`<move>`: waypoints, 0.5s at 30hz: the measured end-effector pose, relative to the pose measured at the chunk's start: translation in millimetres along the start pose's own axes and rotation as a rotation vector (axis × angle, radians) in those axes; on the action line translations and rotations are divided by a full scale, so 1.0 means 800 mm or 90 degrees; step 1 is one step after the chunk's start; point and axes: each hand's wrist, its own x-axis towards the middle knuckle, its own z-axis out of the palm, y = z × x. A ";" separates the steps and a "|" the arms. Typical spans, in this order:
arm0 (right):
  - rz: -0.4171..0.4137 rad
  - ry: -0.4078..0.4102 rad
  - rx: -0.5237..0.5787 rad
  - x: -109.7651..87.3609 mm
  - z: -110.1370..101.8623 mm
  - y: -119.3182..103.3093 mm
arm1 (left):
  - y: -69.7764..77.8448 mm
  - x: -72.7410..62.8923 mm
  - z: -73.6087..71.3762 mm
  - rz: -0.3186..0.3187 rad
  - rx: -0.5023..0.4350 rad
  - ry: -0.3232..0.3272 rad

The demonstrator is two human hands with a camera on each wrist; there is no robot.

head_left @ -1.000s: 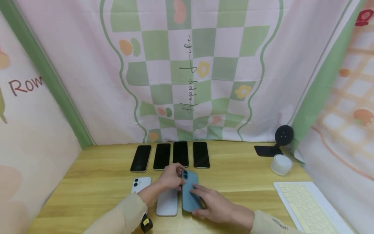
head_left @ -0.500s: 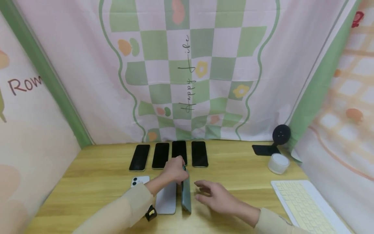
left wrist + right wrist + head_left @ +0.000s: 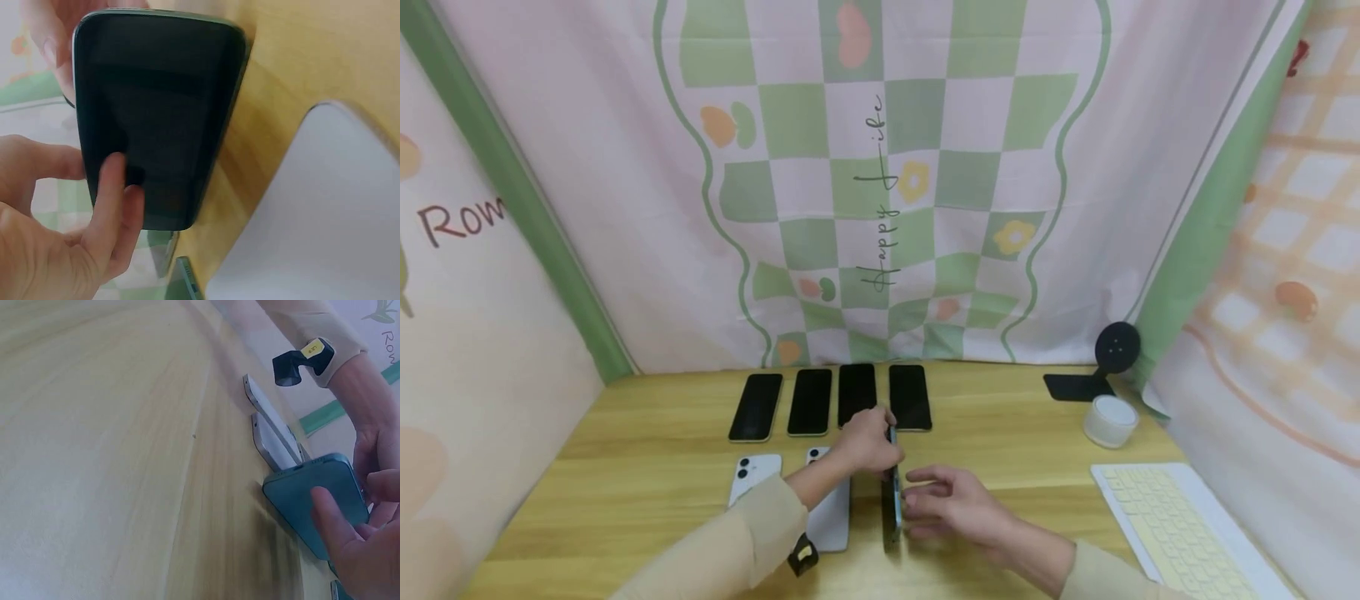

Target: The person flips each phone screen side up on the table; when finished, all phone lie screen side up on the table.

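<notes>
A smartphone with a teal back [image 3: 290,494] and a dark screen [image 3: 165,106] stands on its long edge, tilted, at the table's middle. My left hand [image 3: 867,442] pinches it near its far end, fingers against the screen side. My right hand [image 3: 962,504] is at the phone's teal side with loosely bent fingers; its thumb lies over the back in the right wrist view, and whether it touches is hard to tell. Two white phones, one at left [image 3: 752,473] and one beside the left forearm [image 3: 831,521], lie face down, partly hidden by that arm.
Several dark-screened phones [image 3: 756,407] lie in a row along the back. To the right are a black stand [image 3: 1116,348], a white round container [image 3: 1110,421] and a white keyboard [image 3: 1183,521]. A checked curtain [image 3: 895,208] hangs behind the wooden table [image 3: 587,475].
The teal phone, lying back up one second ago, has been turned up onto its edge by my left hand. My right hand drew off it, then came back close to its side.
</notes>
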 end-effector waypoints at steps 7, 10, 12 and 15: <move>0.008 0.037 -0.004 0.001 0.004 0.002 | -0.008 -0.001 0.011 0.020 -0.136 -0.022; 0.013 0.064 -0.034 0.003 0.006 0.003 | -0.007 -0.002 0.015 0.019 -0.154 -0.016; 0.014 0.081 -0.054 0.004 0.007 0.003 | -0.006 -0.003 0.017 0.014 -0.159 -0.017; 0.021 0.105 -0.078 0.006 0.007 0.003 | -0.004 -0.003 0.019 0.007 -0.139 -0.034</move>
